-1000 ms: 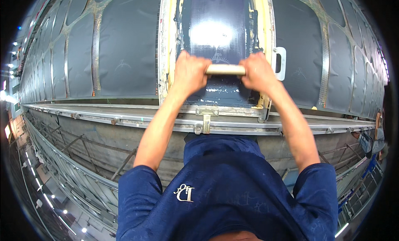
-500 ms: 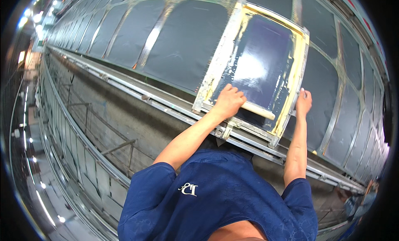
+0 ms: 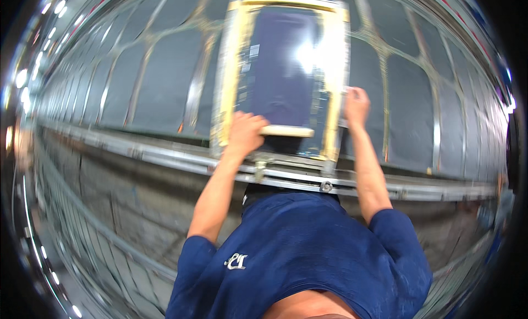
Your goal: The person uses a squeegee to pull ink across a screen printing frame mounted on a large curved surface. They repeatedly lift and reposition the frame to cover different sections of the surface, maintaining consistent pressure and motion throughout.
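Left hand on the pale bar, right hand at the frame's edge

With twelve o'clock straight ahead of the person, a framed screen lay at twelve, its length running away from the body. The pale bar sat inside it, near six o'clock of the screen's middle, and stretched crosswise over the dark violet field.

The left hand, at about seven o'clock of the screen's middle, was closed around the bar's left end, knuckles up; the bar's right end stuck out free toward three. The right hand stood at about four o'clock, fingers curled, just beside the frame's right edge. Whether it gripped anything there could not be told, as the fingers hid the spot.

A yellow border ran around the violet field, stained dark along its inner edges. A bright patch of glare shone on the field between one and two o'clock.

At nine and three o'clock of the frame, dark sheets with pale seams spread out over a long surface. A metal rail passed at six, between the screen and the person's navy shirt. Farther off toward eight o'clock, a railing curved away, blurred, and small bright lights showed near the rim at ten
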`<state>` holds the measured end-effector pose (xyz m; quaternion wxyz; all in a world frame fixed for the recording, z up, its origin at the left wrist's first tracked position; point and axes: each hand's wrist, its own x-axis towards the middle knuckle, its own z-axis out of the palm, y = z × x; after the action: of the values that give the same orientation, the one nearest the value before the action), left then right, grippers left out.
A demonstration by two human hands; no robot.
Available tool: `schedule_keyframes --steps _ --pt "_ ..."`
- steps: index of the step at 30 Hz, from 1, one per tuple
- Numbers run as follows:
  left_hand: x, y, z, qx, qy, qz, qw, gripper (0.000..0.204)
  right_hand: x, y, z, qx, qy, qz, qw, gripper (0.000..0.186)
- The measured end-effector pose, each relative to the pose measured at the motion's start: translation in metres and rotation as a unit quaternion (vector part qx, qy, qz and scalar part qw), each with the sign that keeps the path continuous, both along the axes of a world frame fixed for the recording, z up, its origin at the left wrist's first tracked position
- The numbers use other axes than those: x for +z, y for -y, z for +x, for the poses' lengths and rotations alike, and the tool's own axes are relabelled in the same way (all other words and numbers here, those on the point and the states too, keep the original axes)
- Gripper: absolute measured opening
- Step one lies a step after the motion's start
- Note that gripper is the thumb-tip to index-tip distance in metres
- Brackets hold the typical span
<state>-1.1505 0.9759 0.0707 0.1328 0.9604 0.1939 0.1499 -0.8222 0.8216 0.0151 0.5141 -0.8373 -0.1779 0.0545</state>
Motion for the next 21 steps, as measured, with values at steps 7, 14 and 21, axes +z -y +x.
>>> schedule_keyframes --steps 7,14,21 --pt "0.026 -0.044 -0.033 -0.053 -0.075 -0.009 0.996 0.021 0.010 -0.047 -0.040 -0.013 -0.048 0.029 0.998 0.021" --pt "0.026 -0.012 -0.085 -0.083 -0.030 -0.001 0.996 0.047 0.008 -0.049 -0.048 -0.045 -0.062 -0.019 0.997 0.025" --pt "0.019 -0.010 -0.092 -0.079 -0.068 -0.001 0.995 0.056 0.017 -0.053 -0.053 -0.035 -0.087 -0.085 0.992 0.025"
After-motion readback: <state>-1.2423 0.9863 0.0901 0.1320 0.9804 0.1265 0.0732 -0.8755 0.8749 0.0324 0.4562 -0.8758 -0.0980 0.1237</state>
